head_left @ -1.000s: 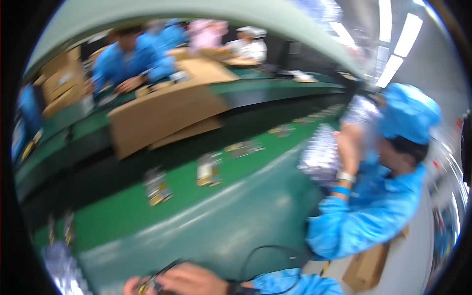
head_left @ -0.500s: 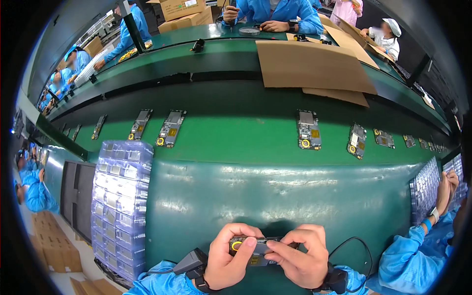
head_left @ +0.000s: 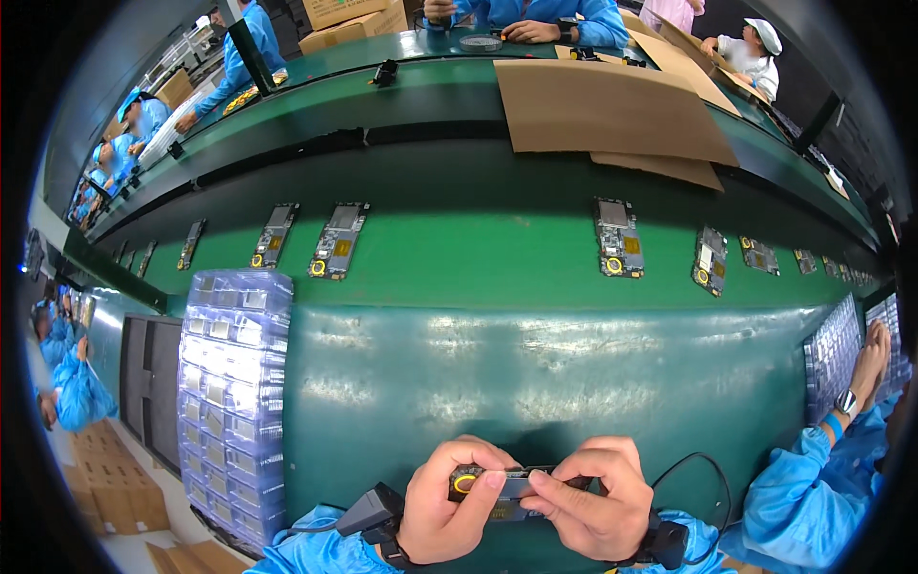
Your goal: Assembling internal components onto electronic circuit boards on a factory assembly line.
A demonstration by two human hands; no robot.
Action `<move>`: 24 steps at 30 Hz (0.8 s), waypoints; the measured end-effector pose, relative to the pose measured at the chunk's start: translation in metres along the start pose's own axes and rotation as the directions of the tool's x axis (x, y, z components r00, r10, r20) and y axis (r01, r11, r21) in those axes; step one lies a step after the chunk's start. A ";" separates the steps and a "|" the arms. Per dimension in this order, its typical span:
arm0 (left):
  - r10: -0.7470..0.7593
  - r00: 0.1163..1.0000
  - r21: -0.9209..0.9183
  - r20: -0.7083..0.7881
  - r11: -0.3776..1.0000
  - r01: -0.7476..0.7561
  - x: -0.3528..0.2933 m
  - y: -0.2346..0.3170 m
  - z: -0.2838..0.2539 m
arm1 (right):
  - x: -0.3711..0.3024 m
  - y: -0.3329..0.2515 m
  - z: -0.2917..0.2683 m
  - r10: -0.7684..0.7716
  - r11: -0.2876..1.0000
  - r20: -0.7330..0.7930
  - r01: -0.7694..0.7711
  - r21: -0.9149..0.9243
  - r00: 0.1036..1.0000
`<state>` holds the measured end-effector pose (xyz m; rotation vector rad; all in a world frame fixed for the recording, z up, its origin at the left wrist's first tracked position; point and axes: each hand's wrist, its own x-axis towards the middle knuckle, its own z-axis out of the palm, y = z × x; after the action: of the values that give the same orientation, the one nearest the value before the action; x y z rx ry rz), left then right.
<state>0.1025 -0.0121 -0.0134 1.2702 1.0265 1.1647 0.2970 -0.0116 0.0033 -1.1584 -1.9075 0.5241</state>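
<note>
A dark circuit board (head_left: 463, 482) with a yellow ring at its left end is held between my two hands, above the green work surface. My left hand (head_left: 448, 502) grips the board's left part, its thumb pressed on the top near the ring. My right hand (head_left: 601, 499) pinches the right part with thumb and fingertips. A grey flat piece (head_left: 516, 487) shows on the board between the two thumbs. Fingers cover much of the board, so its right end is mostly hidden.
Clear plastic trays (head_left: 232, 402) of small grey parts are stacked at the left. Similar boards (head_left: 620, 239) lie along the green strip ahead. Cardboard sheets (head_left: 612, 110) overhang its far side. A co-worker's hand (head_left: 872, 362) reaches over trays at the right.
The boards on the green strip have shifted to the right, most clearly those on the right side. My hands stay on the held board, the right thumb slightly moved. The view has tilted a little.
</note>
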 end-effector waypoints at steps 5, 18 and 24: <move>0.010 1.000 0.085 0.000 0.996 -0.010 -0.001 0.001 -0.001 | 0.001 0.002 0.000 -0.024 1.000 0.020 0.024 -0.009 1.000; 0.313 0.945 0.196 0.091 0.925 -0.325 0.001 -0.008 -0.007 | 0.011 -0.004 0.001 0.397 0.844 0.134 -0.418 0.337 0.908; 0.321 0.931 0.155 0.174 0.925 -0.348 0.003 -0.013 -0.011 | 0.004 0.009 -0.002 0.319 0.780 0.278 -0.418 0.467 0.906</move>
<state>0.0933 -0.0070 -0.0273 1.7034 0.8416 1.2313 0.3022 -0.0036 0.0003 -1.1426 -1.5275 1.3207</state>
